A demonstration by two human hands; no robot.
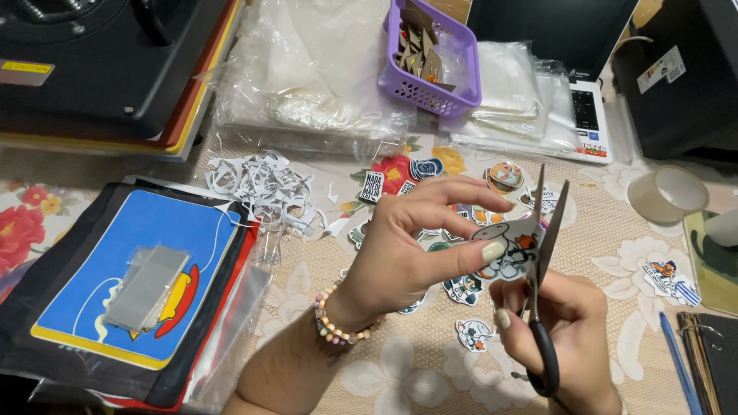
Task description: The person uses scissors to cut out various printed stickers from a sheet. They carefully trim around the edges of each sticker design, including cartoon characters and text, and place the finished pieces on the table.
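Scissors (544,261) stand nearly upright in the right hand (565,327), their two blades parted in a narrow V around the edge of a cartoon sticker sheet (509,247); the fingers of that hand are closed through the black handle loop. One left hand (411,250), with a single beaded bracelet (330,323) on its wrist, pinches the same sticker between thumb and fingers, holding it up above the bench (615,253), which is covered by a floral lace cloth. Below and behind the hands lie loose cut-out stickers (473,335); I count roughly ten, though several are half hidden behind the fingers, so the number is not sure. One heap of thin white paper trimmings (257,184) lies to the left of them. Further left sits one stack of flat sheets with a blue printed card (138,269) on top, and a small pile of clear sleeves (146,287) rests on that card. At the back stands one purple basket (430,81) holding brown card pieces, beside stacks of clear plastic bags (307,69). One roll of clear tape (667,194) sits at the right, well apart from the hands, and one blue pen (680,365) lies near the right edge, just beside a dark ring binder (715,361).
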